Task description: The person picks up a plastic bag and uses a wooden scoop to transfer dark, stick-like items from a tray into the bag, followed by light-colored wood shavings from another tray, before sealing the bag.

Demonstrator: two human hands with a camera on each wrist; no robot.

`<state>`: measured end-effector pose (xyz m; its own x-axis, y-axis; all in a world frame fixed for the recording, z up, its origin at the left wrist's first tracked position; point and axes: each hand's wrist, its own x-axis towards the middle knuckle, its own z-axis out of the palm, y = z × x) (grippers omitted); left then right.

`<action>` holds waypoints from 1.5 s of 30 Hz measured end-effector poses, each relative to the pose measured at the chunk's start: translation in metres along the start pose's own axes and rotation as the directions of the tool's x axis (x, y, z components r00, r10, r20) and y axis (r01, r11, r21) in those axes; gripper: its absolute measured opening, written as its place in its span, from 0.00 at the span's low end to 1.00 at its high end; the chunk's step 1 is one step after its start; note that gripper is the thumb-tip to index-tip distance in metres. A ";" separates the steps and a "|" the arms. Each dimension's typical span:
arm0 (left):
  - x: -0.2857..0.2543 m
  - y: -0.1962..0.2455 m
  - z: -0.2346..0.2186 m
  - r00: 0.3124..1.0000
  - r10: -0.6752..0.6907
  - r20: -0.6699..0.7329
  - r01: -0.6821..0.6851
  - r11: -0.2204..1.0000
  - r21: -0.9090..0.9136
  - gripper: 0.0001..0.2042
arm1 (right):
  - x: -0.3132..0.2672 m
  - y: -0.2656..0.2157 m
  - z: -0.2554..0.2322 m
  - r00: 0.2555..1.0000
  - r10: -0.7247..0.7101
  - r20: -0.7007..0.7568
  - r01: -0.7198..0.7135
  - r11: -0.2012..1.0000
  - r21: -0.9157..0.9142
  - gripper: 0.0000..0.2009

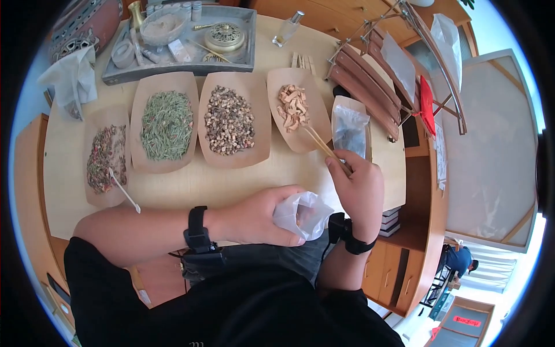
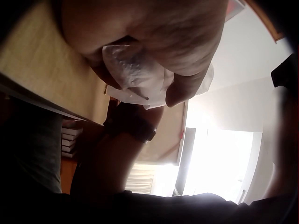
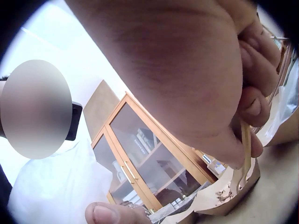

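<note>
My left hand [image 1: 263, 217] grips a translucent plastic bag [image 1: 305, 215] round its side, its mouth gaping upward and a little reddish-tan stuff dimly visible inside. In the left wrist view the crumpled bag [image 2: 135, 74] shows between thumb and fingers. My right hand [image 1: 359, 182] pinches bamboo tweezers [image 1: 326, 149], which slant down into a brown paper tray [image 1: 282, 81] of pale tan dried pieces [image 1: 293, 104]. Their tips reach the near edge of that pile. From the right wrist, the tweezers [image 3: 245, 149] appear between thumb and fingers, over the tray.
Left of that tray stand paper trays of dark chopped pieces [image 1: 229, 121], green needle-like herb [image 1: 166, 126] and mixed petals [image 1: 107, 159] with a white stick [image 1: 124, 189]. A plastic packet [image 1: 350, 130] lies at the right. Behind are a grey tray [image 1: 179, 72], a glass bottle [image 1: 288, 29] and a wooden rack [image 1: 367, 81].
</note>
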<state>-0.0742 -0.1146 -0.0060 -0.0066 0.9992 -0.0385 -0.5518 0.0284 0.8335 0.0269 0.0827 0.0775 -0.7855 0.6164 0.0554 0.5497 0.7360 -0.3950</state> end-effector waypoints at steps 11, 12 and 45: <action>0.001 0.000 0.000 0.998 0.031 -0.049 -0.032 0.999 -0.011 0.32 | -0.008 0.020 -0.006 0.999 -0.042 -0.017 0.044 0.992 0.121 0.12; 0.001 -0.001 0.001 0.998 0.036 -0.052 -0.037 0.999 -0.016 0.32 | -0.013 0.023 -0.010 0.999 -0.022 -0.036 0.031 0.960 0.279 0.12; 0.003 -0.002 -0.005 1.000 0.031 0.007 -0.030 0.994 -0.102 0.37 | 0.010 -0.003 0.013 0.998 -0.026 -0.065 0.022 0.997 -0.069 0.13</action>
<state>-0.0770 -0.1115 -0.0108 -0.0178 0.9998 -0.0093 -0.6332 -0.0041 0.7740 0.0136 0.0826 0.0671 -0.7795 0.6137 0.1256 0.5507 0.7670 -0.3294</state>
